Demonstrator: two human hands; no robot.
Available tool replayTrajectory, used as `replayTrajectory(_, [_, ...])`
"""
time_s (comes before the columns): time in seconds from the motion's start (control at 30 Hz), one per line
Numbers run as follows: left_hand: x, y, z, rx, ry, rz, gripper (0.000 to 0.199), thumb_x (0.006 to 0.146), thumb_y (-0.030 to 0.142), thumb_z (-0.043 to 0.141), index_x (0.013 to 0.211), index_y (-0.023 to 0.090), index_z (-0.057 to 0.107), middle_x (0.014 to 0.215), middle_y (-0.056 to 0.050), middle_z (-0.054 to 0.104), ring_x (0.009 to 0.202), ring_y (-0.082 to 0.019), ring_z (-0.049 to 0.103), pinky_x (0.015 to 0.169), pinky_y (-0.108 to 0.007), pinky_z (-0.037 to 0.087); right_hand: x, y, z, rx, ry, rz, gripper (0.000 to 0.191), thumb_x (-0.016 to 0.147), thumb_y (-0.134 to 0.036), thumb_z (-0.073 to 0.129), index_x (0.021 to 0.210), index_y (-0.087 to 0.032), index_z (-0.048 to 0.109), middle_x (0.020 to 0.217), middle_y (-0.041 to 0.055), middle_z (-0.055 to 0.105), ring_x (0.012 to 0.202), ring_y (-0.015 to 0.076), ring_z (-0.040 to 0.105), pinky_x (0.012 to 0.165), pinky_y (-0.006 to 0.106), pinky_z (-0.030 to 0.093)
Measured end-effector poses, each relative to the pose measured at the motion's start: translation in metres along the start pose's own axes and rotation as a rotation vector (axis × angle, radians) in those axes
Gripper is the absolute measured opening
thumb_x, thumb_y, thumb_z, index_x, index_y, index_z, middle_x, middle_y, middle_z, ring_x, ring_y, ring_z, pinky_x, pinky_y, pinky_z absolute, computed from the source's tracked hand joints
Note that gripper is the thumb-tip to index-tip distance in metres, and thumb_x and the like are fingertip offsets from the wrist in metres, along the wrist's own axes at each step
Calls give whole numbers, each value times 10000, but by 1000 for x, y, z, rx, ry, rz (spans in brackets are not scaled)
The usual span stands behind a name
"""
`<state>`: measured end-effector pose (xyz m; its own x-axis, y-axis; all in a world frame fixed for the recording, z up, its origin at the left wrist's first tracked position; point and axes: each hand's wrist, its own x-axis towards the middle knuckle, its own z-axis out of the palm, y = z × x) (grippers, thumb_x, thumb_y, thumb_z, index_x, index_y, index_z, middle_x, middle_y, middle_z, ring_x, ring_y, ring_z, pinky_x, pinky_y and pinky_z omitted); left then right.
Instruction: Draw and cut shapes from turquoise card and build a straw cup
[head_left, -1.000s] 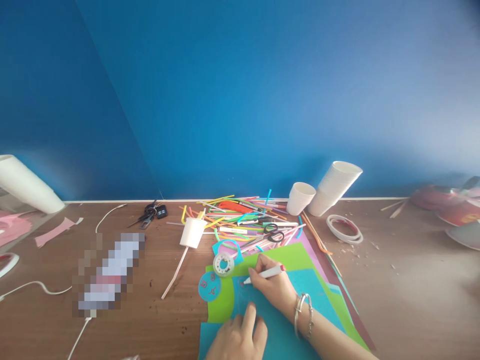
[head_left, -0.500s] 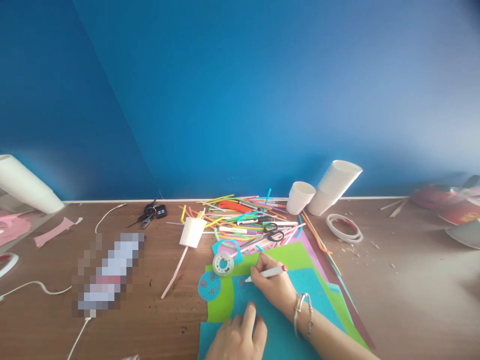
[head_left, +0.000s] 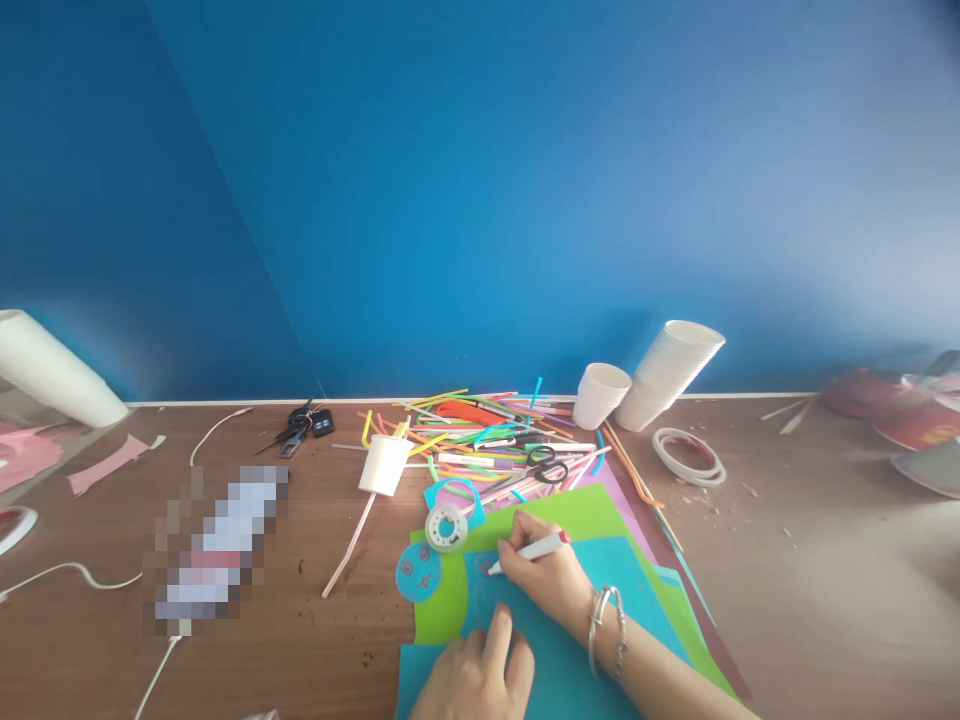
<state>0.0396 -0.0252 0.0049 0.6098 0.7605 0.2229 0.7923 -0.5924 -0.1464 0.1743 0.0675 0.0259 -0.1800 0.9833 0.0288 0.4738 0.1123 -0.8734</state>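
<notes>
My right hand (head_left: pixel 544 565) grips a white marker (head_left: pixel 536 550) with a red end, its tip on the blue paper (head_left: pixel 592 600) beside a small red mark. My left hand (head_left: pixel 476 665) rests on the lower part of that sheet with fingers stretched out. Under it lies a green sheet (head_left: pixel 439 620). Left of the marker, a blue paper circle (head_left: pixel 418 573) bears red drawn shapes. A clear tape roll (head_left: pixel 446 528) sits just above, over a blue paper scrap with a round cutout.
Behind the paper spreads a pile of coloured straws (head_left: pixel 480 420) with scissors (head_left: pixel 547 465) on it. A paper cup (head_left: pixel 384 465) with straws stands left. Stacked cups (head_left: pixel 671 370) lean by the wall, near a white tape roll (head_left: pixel 688 457). Keys (head_left: pixel 304 425) and a blurred-out device (head_left: pixel 221 550) lie left.
My right hand has shifted slightly left and down with the marker, its tip now a little lower beside the red mark. My left hand stays in place.
</notes>
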Motion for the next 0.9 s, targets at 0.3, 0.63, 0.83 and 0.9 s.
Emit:
replayTrajectory(0.3, [0,0,2,19,5,10,194,859,112,415,992,180,540,1022,-99,643,579,-136,620,466,-226,519,-1,-1,0,-10,-7,7,248,690,-211,521,535,-232,328,433,-90,337,431,91,314,433,214,276])
replayTrajectory(0.63, [-2,0,17,12,51,45,176,851,133,442,984,178,549,1031,-103,642,575,-133,625,459,-211,511,12,-3,-30,564,218,207,346,777,-427,513,548,-239,333,410,-81,355,390,92,300,407,234,226])
replayTrajectory(0.83, [-1,0,12,-6,19,12,180,875,118,406,936,173,565,1140,-110,623,566,-99,610,496,-192,509,1,0,-49,327,37,163,280,713,-338,597,552,-226,397,424,-68,444,411,90,332,434,230,270])
replayTrajectory(0.9, [1,0,10,17,28,21,175,881,114,400,895,167,566,1135,-105,637,554,-96,608,493,-191,509,-4,7,-45,240,-11,119,251,704,-318,598,562,-222,415,456,-46,511,432,99,379,440,228,297])
